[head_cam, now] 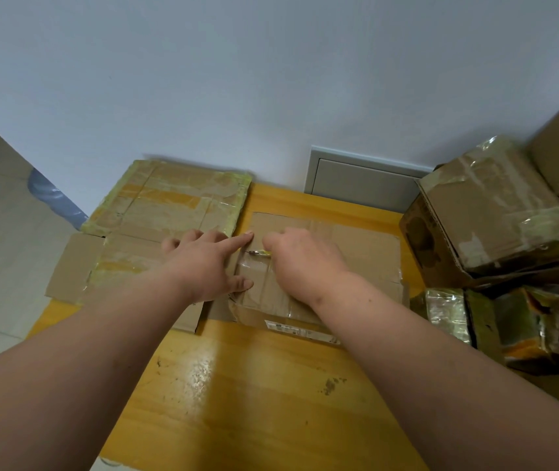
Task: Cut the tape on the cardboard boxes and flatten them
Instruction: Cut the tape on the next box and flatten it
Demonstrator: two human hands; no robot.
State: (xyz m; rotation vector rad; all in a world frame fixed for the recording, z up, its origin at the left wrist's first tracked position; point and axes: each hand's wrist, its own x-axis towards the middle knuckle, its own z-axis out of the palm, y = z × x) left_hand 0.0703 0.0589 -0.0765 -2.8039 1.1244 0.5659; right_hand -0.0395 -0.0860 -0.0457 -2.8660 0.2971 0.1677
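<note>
Right now the right hand point(300, 256) pinches a small cutter point(257, 253), blade tip pointing left toward the left hand point(208, 263), over the tape point(254, 266) on the box point(356, 253) lying flat at mid-table point(237, 385). Left hand is spread, index finger straight and pressing the box's left edge just beyond the blade, thumb lower down on the same edge. Tape seam seems to run toward the person from the blade, so the cut likely pulls near-ward between the two hands; the right hand is the nearer to it. Risk: the left index sits close to the tip. A flattened box point(169, 205) lies left, touching; taped boxes point(489, 212) are stacked right.
</note>
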